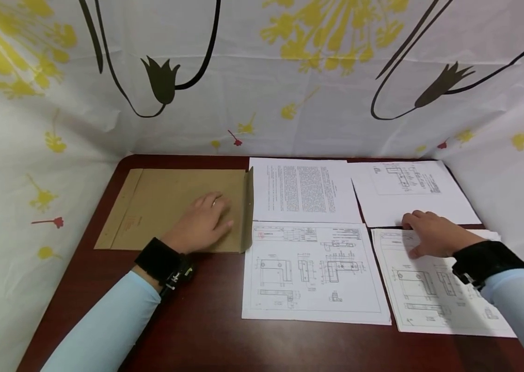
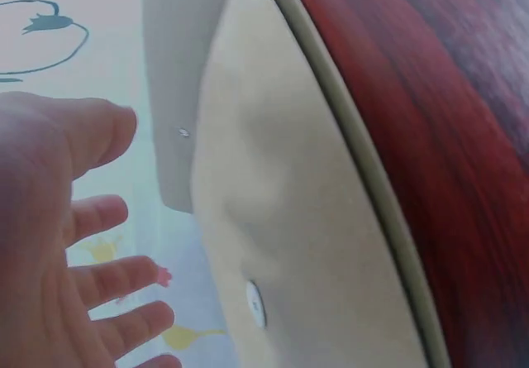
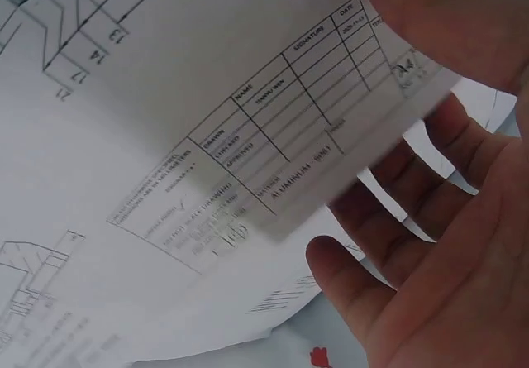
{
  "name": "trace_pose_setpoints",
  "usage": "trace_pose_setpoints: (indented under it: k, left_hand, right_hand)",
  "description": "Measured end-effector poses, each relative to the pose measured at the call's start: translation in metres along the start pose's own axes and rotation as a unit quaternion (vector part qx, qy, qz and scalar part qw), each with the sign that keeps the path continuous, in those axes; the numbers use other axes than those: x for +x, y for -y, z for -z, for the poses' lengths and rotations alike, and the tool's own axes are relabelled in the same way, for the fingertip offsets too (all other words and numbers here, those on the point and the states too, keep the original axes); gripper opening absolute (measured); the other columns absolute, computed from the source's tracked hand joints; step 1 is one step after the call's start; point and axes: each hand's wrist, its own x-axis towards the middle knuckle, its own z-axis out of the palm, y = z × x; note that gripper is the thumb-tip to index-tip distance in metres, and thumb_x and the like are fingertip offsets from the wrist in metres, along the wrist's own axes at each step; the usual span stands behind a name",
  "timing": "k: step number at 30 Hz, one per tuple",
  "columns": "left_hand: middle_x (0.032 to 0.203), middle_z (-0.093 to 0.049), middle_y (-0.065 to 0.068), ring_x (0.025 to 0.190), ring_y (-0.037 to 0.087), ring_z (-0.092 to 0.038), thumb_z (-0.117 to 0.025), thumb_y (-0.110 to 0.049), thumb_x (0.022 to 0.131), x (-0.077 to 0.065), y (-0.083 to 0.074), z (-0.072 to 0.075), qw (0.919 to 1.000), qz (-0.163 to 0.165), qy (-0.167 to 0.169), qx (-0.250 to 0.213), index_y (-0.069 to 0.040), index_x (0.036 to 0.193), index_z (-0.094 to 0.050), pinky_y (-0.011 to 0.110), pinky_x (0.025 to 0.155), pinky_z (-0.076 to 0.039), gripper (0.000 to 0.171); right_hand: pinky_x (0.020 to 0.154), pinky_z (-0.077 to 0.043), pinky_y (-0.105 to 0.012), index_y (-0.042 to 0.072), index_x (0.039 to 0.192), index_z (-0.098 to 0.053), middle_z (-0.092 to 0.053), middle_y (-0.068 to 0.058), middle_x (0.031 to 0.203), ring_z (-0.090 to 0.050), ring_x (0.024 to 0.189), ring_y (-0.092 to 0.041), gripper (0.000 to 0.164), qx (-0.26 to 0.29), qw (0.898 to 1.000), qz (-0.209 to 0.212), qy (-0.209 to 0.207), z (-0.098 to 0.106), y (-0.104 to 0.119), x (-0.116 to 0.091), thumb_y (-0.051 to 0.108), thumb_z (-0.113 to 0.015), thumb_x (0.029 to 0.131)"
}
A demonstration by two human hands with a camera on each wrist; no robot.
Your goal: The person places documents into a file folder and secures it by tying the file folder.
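A brown kraft envelope (image 1: 183,194) lies on the left of the table. Over its right half is my left hand (image 1: 203,222), fingers relaxed and apart. In the left wrist view, a round button (image 2: 256,303) shows on the envelope, and the hand (image 2: 74,236) grips nothing. At the right, my right hand (image 1: 443,235) holds the far edge of a drawing sheet (image 1: 419,294) atop a small stack. The right wrist view shows the thumb over the sheet's printed title block (image 3: 273,153) and the fingers (image 3: 405,252) partly behind its edge.
A page of dense text (image 1: 305,191) lies at the back middle, with another drawing sheet (image 1: 313,279) in front of it. Behind the right stack lies a mostly white sheet (image 1: 410,201). A patterned cloth (image 1: 262,103) hangs around the dark red table (image 1: 187,320).
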Motion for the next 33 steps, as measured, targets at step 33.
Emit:
trace_pose_setpoints:
  k: [33]
  left_hand:
    - [0.154,-0.041,0.019,0.141,0.038,-0.040,-0.056,-0.041,0.101,-0.004,-0.018,-0.001,0.9995,0.006,-0.029,-0.004,-0.013,0.152,-0.041,0.057,0.114,-0.034,0.060]
  right_hand:
    - [0.081,-0.050,-0.047,0.000,0.131,-0.061,-0.067,-0.012,0.111,-0.060,0.091,-0.024,0.039,0.071,0.996,-0.033,0.037,0.015,-0.005,-0.025,0.008,-0.064,0.093]
